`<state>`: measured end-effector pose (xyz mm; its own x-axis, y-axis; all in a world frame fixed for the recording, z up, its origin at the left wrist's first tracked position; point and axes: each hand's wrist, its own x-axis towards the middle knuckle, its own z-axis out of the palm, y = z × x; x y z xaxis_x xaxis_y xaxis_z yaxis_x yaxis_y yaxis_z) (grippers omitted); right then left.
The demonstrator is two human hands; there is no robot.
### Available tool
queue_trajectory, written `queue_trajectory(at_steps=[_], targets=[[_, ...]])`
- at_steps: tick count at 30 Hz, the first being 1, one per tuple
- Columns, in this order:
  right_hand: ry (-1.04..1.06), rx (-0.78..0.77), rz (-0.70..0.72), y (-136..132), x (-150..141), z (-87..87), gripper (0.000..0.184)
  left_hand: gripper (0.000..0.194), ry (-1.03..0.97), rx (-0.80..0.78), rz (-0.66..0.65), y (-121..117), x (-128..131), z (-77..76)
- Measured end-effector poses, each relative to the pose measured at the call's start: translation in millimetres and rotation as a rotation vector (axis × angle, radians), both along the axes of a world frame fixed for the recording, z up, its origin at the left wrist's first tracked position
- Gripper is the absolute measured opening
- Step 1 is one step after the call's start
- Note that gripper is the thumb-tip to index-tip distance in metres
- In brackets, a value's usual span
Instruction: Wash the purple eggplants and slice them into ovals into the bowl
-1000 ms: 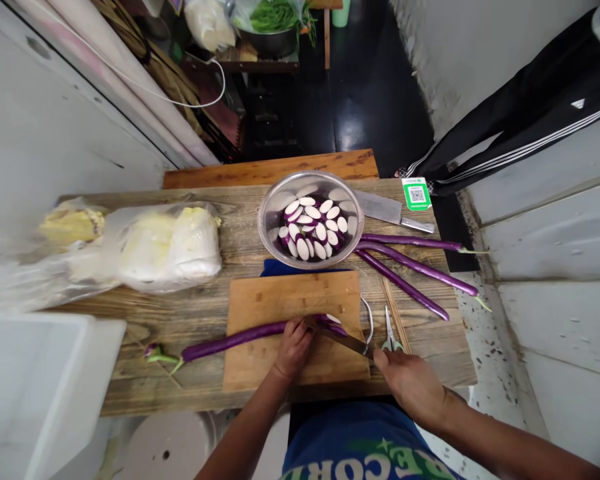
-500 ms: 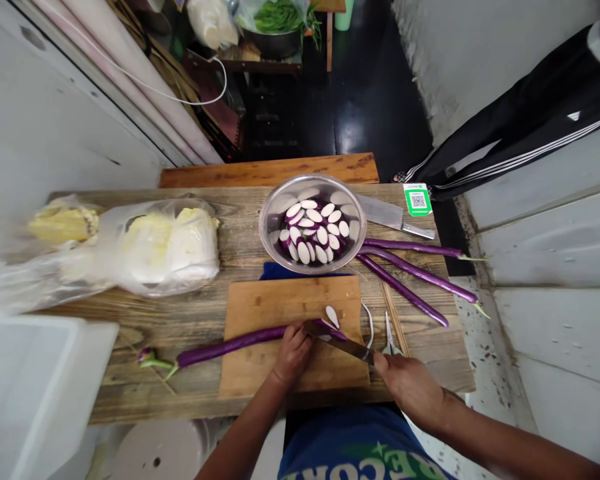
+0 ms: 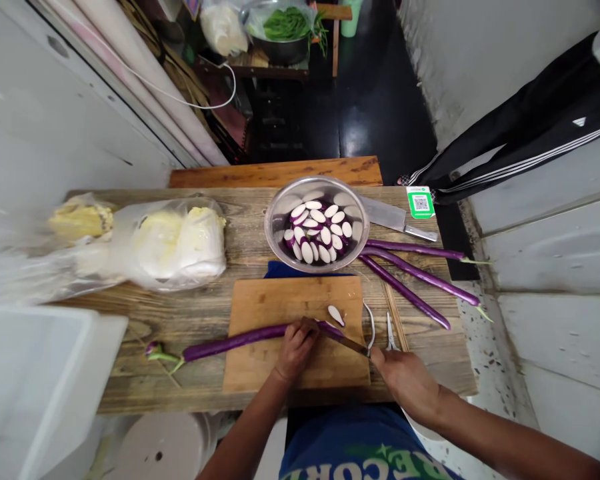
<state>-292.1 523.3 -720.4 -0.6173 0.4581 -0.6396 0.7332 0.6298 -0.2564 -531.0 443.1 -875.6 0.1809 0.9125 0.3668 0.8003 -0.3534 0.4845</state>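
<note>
A long purple eggplant (image 3: 240, 341) lies across the wooden cutting board (image 3: 260, 300), its stem end reaching past the board's left edge. My left hand (image 3: 296, 347) is closed over it near the cut end, fingers curled. In my right hand (image 3: 407, 383) is a knife (image 3: 347, 342), gripped by a handle that my fingers hide; its blade slants across the eggplant close to my left fingertips. One oval slice (image 3: 336, 315) rests on the board just beyond the blade. Behind the board stands a metal bowl (image 3: 275, 230) holding many white-faced, purple-skinned eggplant slices (image 3: 325, 235).
Three whole eggplants (image 3: 420, 273) lie right of the bowl, near a cleaver (image 3: 385, 213) and a green QR card (image 3: 421, 203). Scissors (image 3: 391, 332) and thin sticks (image 3: 396, 317) are by the board's right side. Bagged cabbages (image 3: 165, 243) occupy the left. A person's legs (image 3: 520, 127) show at right.
The knife blade has tilted and shifted slightly against the eggplant's cut end. My left hand keeps its hold. The whole view has shifted a little.
</note>
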Motion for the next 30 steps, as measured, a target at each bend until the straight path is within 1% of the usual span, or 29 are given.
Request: queue_trajectory(at_steps=[3, 5, 8, 11, 13, 17, 20, 22, 25, 28, 30], targets=[[0.053, 0.023, 0.021, -1.3, -0.4, 1.9, 0.027, 0.025, -0.047, 0.035, 0.006, -2.0, -1.3, -5.9], [0.055, 0.026, 0.033, -0.4, -0.6, 0.8, 0.027, 0.024, -0.060, 0.046, 0.003, -2.8, -2.2, -7.1], [0.010, -0.009, 0.058, 4.1, -2.6, 1.1, 0.031, 0.024, -0.066, 0.042, -0.012, -2.4, -2.6, -5.1], [-0.031, -0.023, 0.061, 8.9, -10.7, -0.2, 0.032, 0.024, -0.064, 0.032, -0.022, -0.1, -1.6, -1.2], [-0.057, 0.002, 0.048, 10.3, -18.5, -5.7, 0.027, 0.025, -0.063, 0.029, -0.025, 1.3, -1.5, 1.8], [-0.060, 0.043, 0.017, 7.2, -25.7, -25.1, 0.019, 0.031, -0.048, 0.006, -0.050, 0.3, -7.5, 8.7], [-0.032, 0.045, -0.034, 2.9, -19.8, -34.0, 0.017, 0.034, -0.012, 0.017, 0.012, -3.6, -14.7, 11.5], [-0.021, 0.041, -0.045, 1.0, -15.5, -32.9, 0.017, 0.035, -0.018, 0.032, 0.042, -5.8, -17.8, 10.8], [-0.029, 0.060, -0.028, 1.7, -13.7, -22.8, 0.019, 0.035, -0.047, 0.031, 0.023, -7.0, -18.8, 7.4], [-0.049, 0.089, -0.025, 5.5, -14.9, -12.1, 0.022, 0.035, -0.049, 0.021, 0.030, -6.7, -17.6, 5.0], [-0.056, 0.084, -0.013, 7.4, -14.4, -8.2, 0.023, 0.035, -0.041, 0.018, 0.041, -6.4, -16.6, 4.6]])
